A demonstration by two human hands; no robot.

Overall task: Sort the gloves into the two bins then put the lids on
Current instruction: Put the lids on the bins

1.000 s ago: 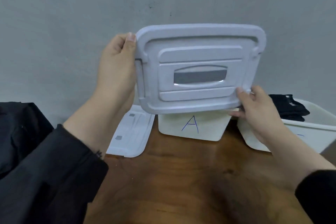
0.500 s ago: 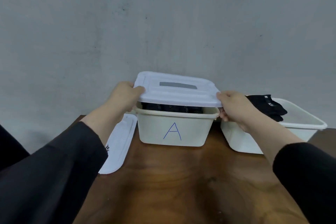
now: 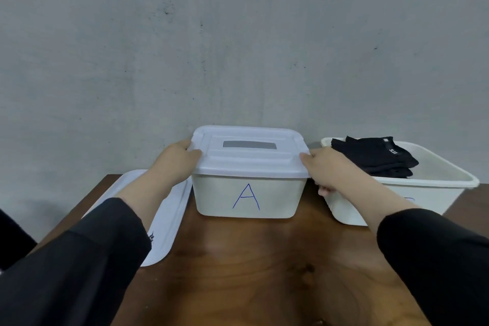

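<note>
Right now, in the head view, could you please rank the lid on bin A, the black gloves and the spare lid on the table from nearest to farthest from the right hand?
1. The lid on bin A: the right hand grips its right edge.
2. The black gloves: just right of that hand, in the open bin.
3. The spare lid: flat on the table, left of bin A, beneath the left forearm.

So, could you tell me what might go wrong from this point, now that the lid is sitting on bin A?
1. The lid lies on bin A, but whether it has clicked shut cannot be seen; left hand and right hand grip its ends, and uneven pressure could leave one side raised.
2. Black gloves are piled above the rim of the open bin, so the spare lid may not seat flat.
</note>
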